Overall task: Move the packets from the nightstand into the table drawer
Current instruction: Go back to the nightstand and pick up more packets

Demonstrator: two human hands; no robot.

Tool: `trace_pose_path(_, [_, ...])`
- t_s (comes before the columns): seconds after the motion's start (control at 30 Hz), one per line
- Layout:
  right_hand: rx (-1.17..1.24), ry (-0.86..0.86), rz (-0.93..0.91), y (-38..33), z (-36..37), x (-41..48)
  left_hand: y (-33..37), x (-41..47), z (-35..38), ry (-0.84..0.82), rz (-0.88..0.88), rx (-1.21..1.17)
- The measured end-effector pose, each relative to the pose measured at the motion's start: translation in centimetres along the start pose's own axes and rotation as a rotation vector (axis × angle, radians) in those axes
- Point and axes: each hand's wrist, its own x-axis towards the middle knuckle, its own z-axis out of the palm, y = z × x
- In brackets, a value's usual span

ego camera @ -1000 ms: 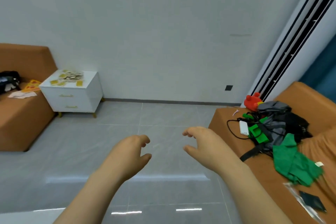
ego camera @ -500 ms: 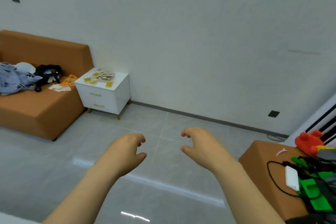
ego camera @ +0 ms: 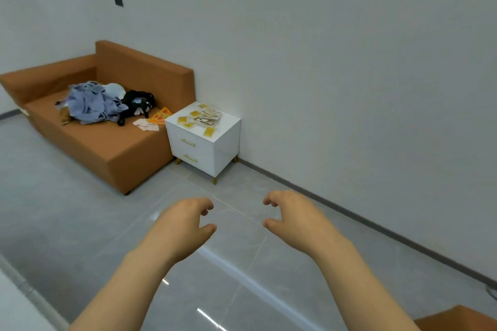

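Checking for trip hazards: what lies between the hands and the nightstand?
Only bare grey floor tile separates the left hand and right hand from the nightstand, as the head view shows.

— How are the arms held?
— Both bare forearms reach forward, palms down. The left hand [ego camera: 185, 226] and right hand [ego camera: 295, 219] sit side by side, apart.
— And the fingers [ego camera: 207, 207]?
— Loosely curled, holding nothing.

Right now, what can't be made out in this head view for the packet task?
Table drawer: outside the head view entirely.
Packets on the nightstand: too small and overlapping to count or read.
Nightstand drawers: contents hidden behind closed fronts.
Orange furniture, bottom right: cut off by the frame edge.
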Motion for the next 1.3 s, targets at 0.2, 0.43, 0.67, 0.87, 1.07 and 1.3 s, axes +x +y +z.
trace_pose_path(0.2, [-0.012, -0.017, -0.046, -0.7, -0.9, 10.3, -2.9, 8.6, -1.6, 0.002, -0.045, -0.028])
trace_pose_path(0.43, [0.001, -0.049, -0.035, -3.2, -1.5, 23.2, -8.8, 19.7, -6.3, 0.006, -0.060, -0.038])
trace_pose_path(0.67, [0.019, -0.087, -0.019, -4.8, -1.8, 34.9, -12.7, 30.7, -10.0, 0.014, -0.050, -0.015])
trace_pose_path(0.87, [0.010, -0.110, -0.027, -2.3, -2.9, 44.7, -13.9, 39.7, -10.7, -0.004, -0.069, -0.017])
trace_pose_path(1.07, [0.042, -0.116, -0.064, 0.0, -5.0, 55.5, -14.1, 48.2, -12.4, 0.019, -0.136, -0.016])
trace_pose_path(1.3, [0.044, -0.170, -0.100, 1.2, -6.1, 65.1, -15.9, 55.8, -13.4, 0.029, -0.224, -0.059])
